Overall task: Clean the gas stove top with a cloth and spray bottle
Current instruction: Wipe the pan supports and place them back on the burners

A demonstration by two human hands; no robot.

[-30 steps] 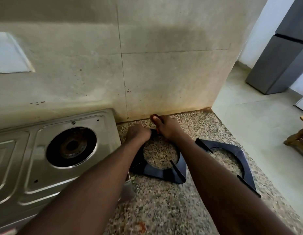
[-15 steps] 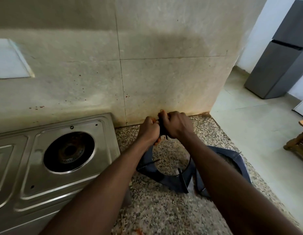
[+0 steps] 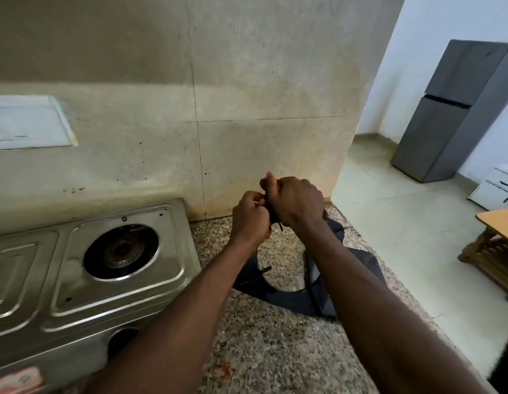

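Note:
A steel gas stove [image 3: 62,282] lies at the left on the speckled counter [image 3: 261,351], its right burner [image 3: 120,251] bare without a grate. My left hand [image 3: 250,220] and my right hand [image 3: 294,200] both grip the top edge of a black pan-support grate [image 3: 284,298], tilted up on edge, its lower rim near the counter. A second black grate [image 3: 366,261] stands behind my right forearm, mostly hidden. No cloth or spray bottle is in view.
A stained tiled wall [image 3: 247,137] rises right behind the counter. At the right the counter ends above a tiled floor with a grey fridge [image 3: 452,109], a white drawer unit [image 3: 494,189] and a wooden table [image 3: 497,245].
Both hands have lifted the near grate from flat on the counter to standing on edge. The second grate, flat a second ago, now stands tilted too. The view has risen.

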